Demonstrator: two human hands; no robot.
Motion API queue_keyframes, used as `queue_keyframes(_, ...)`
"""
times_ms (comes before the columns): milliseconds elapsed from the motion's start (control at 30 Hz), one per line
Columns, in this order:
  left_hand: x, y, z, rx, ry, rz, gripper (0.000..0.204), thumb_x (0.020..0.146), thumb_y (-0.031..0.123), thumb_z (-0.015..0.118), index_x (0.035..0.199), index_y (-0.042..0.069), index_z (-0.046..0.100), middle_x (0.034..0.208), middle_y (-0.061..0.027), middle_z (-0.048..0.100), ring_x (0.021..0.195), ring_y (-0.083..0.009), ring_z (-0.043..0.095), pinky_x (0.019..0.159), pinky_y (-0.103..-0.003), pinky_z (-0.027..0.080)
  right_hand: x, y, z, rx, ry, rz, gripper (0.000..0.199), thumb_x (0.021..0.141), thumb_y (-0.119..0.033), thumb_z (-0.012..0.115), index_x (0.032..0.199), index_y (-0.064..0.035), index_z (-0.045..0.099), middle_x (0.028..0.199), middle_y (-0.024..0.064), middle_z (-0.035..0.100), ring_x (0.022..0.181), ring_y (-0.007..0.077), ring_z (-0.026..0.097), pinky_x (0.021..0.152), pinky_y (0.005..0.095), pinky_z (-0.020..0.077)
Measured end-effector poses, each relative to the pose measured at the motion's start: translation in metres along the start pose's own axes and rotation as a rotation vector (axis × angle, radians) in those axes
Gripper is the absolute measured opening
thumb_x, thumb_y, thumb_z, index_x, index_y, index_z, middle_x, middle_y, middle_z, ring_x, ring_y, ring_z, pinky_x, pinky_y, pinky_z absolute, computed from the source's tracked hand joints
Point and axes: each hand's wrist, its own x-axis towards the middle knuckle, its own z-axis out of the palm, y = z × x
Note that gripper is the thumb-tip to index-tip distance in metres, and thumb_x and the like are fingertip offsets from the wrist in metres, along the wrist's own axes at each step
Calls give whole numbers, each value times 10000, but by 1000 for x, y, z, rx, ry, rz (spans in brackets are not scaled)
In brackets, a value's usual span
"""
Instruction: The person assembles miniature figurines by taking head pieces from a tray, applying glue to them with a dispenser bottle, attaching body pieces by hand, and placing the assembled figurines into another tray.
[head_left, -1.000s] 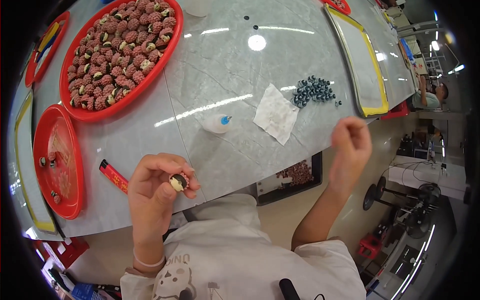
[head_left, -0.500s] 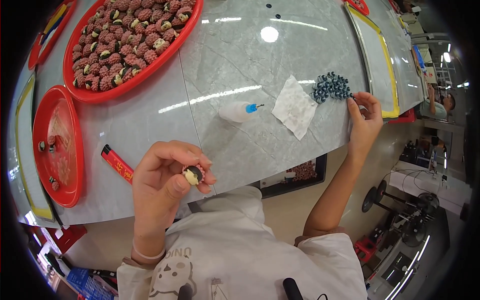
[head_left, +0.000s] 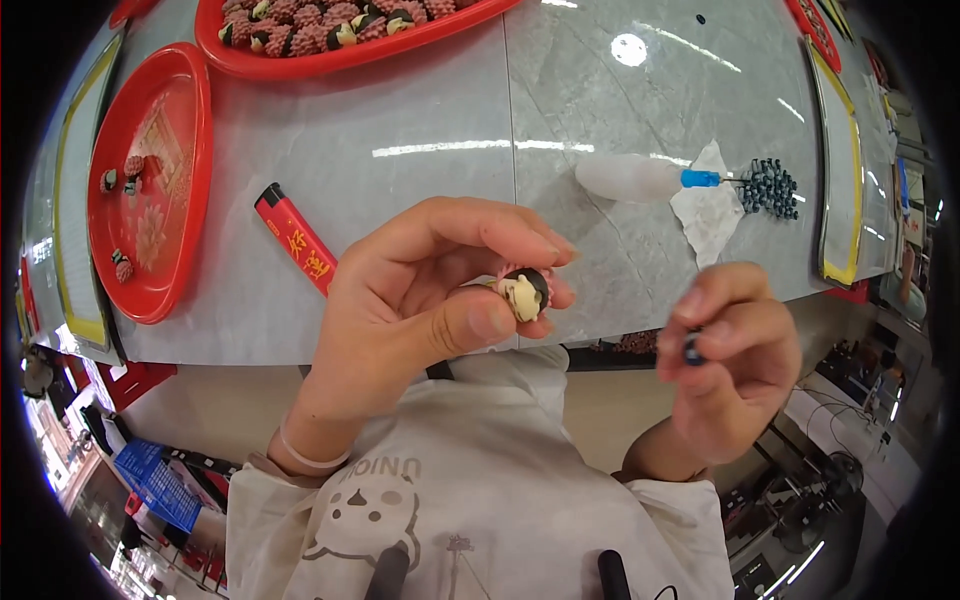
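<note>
My left hand (head_left: 405,300) pinches a small doll head (head_left: 524,298) between thumb and fingertips. The head has a cream face, black hair and a pink knobbly back. To its right, my right hand (head_left: 745,350) is held over the table's front edge, slightly blurred. A tiny dark blue bead-like piece (head_left: 692,347) sits between its thumb and fingers. More such dark blue pieces lie in a cluster (head_left: 772,188) at the right of the table. White crumpled tissue paper (head_left: 706,215) lies beside them, near a white glue bottle (head_left: 630,178) with a blue needle tip.
A red lighter with a black top (head_left: 292,238) lies left of my left hand. The oval red tray (head_left: 180,215) at the left holds several pink-backed pieces. A larger red tray (head_left: 330,66) at the back is filled with similar heads. Yellow-edged panels (head_left: 845,150) stand along both sides.
My right hand has lifted a dark blue piece from the cluster and come back toward my left hand. The left hand still holds the doll head. The whole view has shifted.
</note>
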Motion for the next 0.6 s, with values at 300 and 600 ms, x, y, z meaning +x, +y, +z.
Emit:
queue_keyframes(300,-2,1,0,-38,-26,-24,374,759,251,691,962,11,489,941,-136,540,741,-132,580,571,-206,501,18,8,31,-264,-46,-129,295,679,8,711,924,19,547,863,191,564,720,191,585,632,239,472)
queue_keyframes(600,-1,-4,-4,22,-31,11,350,724,241,721,913,22,523,925,-134,553,770,-163,597,692,-246,502,17,6,28,-468,-155,-261,360,629,31,746,929,-12,552,868,184,598,709,203,603,566,237,483)
